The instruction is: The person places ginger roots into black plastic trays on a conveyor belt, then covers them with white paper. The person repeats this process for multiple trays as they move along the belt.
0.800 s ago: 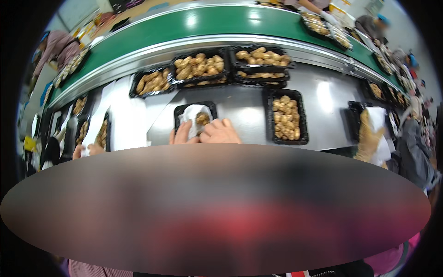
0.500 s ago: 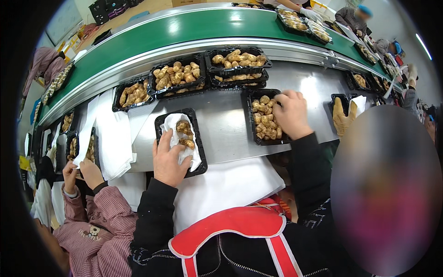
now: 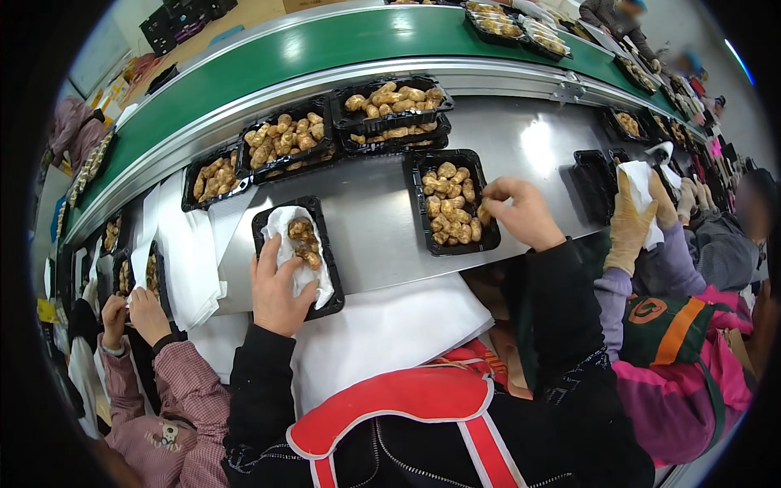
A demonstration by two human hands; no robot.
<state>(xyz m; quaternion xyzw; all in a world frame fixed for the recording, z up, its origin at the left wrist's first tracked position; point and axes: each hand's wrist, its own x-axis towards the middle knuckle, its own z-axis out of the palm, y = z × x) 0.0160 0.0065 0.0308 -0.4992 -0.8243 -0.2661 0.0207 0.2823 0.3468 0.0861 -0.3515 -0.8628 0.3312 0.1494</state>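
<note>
A tan, knobbly, mushroom-like piece (image 3: 484, 214) is at the right rim of a black rectangular plastic tray (image 3: 465, 249), and the fingers of the bare right hand (image 3: 525, 215) look clamped on it. A moment ago that hand was over the heap; now it has drawn to the tray's right side, so one piece seems parted from the rest. The fingertips hide most of it, leaving a small, rounded, light-brown bit showing.

To the left, a second black plastic tray (image 3: 332, 272), lined with crumpled white paper (image 3: 281, 220), lies at the near edge of the silver metal bench (image 3: 374, 220), with darker brown, lumpy pieces (image 3: 303, 236) inside. The bare left hand (image 3: 281, 285) is over its left side, thumb and fingers apart. On the far side, filled black trays (image 3: 390, 124), some stacked, stand before a green conveyor belt (image 3: 285, 57). Farther right, a co-worker's tan-gloved hand (image 3: 630, 224) is at some white paper.
</note>
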